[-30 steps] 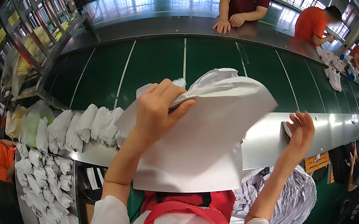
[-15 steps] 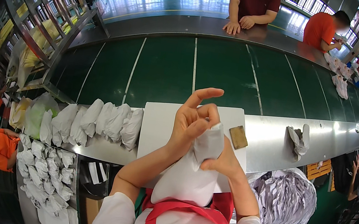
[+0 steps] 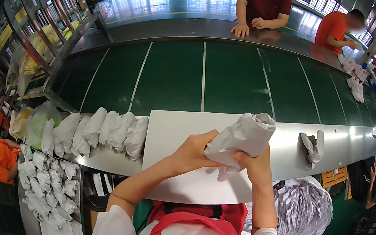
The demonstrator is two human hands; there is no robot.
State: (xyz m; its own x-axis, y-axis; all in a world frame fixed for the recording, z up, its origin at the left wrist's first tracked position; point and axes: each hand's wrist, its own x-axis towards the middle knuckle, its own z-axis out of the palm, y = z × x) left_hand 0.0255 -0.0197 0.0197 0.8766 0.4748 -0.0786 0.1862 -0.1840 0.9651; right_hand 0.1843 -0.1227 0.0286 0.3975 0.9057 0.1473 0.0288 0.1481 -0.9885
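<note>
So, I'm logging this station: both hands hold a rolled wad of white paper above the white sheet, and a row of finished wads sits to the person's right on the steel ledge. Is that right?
Not quite. The head view shows the row of finished wads on the person's left, not right. The rest stands: the left hand and right hand hold the rolled wad of white paper above the white sheet.

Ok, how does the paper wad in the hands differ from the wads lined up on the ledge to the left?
The paper wad is held up off the bench in both hands, left hand and right hand; the row of wads rests on the ledge, untouched. The held one is single and tilted; the row stands side by side. All are crumpled white paper.
</note>
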